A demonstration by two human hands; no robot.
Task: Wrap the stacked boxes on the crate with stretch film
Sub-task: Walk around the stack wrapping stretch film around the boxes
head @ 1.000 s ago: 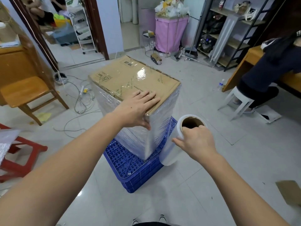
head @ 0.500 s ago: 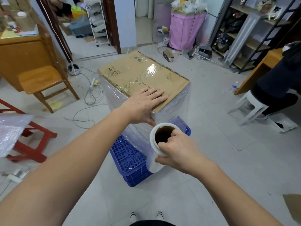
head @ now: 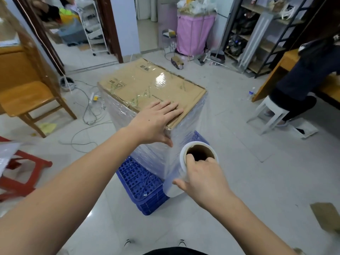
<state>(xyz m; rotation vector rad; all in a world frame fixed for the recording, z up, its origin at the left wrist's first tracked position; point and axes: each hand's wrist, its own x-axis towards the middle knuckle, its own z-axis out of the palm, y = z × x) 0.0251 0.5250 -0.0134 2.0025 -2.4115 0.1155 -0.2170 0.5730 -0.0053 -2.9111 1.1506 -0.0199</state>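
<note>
The stacked cardboard boxes [head: 143, 85] stand on a blue plastic crate [head: 139, 183] in the middle of the tiled floor. Clear film covers their sides and shines on the top. My left hand [head: 156, 120] lies flat with straight fingers on the near corner of the top box, thumb down the side. My right hand [head: 202, 179] grips the upright stretch film roll [head: 184, 162] by its cardboard core, a finger hooked into the top opening. The roll stands close to the stack's near corner, with film running from it onto the boxes.
A wooden chair [head: 27, 100] and loose cables [head: 88, 111] lie to the left, a red stool [head: 22, 173] at the near left. A seated person [head: 303, 85] on a white stool [head: 272, 111] is at the right. Cardboard scrap [head: 325, 216] lies on the floor.
I have stepped around the stack, so the view has shifted. My right hand has carried the roll along the near corner, drawing film over it. My left hand stays pressed on the top box.
</note>
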